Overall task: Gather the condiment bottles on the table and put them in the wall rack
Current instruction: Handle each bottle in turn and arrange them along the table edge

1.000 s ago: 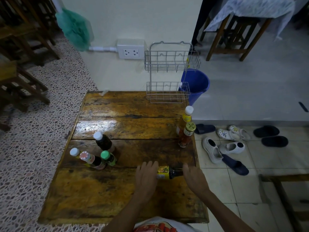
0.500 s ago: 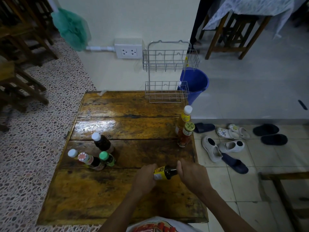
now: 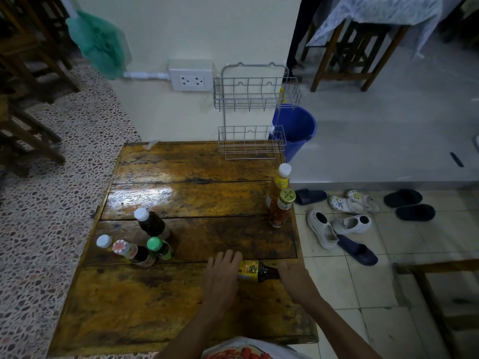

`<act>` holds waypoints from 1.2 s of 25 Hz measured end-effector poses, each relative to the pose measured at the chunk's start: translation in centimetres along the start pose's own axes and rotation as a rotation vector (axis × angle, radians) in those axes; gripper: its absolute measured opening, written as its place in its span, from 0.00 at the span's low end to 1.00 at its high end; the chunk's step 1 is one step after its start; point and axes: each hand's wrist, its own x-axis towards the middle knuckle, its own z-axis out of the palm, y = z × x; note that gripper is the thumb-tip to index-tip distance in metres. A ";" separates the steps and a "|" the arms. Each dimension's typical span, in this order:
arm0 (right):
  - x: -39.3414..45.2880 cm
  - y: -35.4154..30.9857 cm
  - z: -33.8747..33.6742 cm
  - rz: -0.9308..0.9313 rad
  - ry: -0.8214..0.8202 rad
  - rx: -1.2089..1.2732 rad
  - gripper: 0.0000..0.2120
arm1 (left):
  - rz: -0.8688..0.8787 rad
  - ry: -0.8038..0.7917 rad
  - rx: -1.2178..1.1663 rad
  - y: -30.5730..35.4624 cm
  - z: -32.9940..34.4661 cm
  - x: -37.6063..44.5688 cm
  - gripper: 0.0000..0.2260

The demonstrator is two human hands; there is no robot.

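Left hand (image 3: pixel 222 277): fingers straight, resting on the lying bottle's (image 3: pixel 256 271) base.
Right hand (image 3: pixel 294 279): apparently gripping its neck.
Table (image 3: pixel 181 198): worn glossy planks, beneath both hands.
Wall rack (image 3: pixel 252 112): beyond them.

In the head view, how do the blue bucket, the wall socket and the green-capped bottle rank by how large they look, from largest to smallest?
1. Blue bucket, though the rack hides part of it.
2. Wall socket.
3. Green-capped bottle.
The bottle stands nearer the camera than the other two, so its true size relative to the socket is unsure.
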 end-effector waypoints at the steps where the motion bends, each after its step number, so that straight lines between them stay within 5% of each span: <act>1: 0.2 0.5 0.0 0.018 -0.043 0.039 0.12 | 0.027 -0.008 0.000 0.4 0.2 0.3 0.18; 3: -0.1 1.2 -0.9 0.113 -0.042 0.185 0.10 | 0.055 -0.025 -0.022 1.1 0.3 1.0 0.22; 7: -0.1 1.0 -3.7 0.316 0.193 0.398 0.24 | 0.061 -0.076 -0.167 2.9 0.5 3.3 0.28; 11: -0.3 -0.4 -6.0 0.199 0.526 0.419 0.15 | 0.073 -0.138 -0.439 5.5 0.7 6.1 0.25; 19: 1.0 -0.1 -6.5 0.100 0.589 0.376 0.11 | -0.112 -0.054 -0.753 9.1 1.6 9.2 0.17; 30: 0.0 -1.2 -6.9 0.231 0.607 0.477 0.18 | -0.169 -0.121 -0.853 7.7 0.9 8.7 0.23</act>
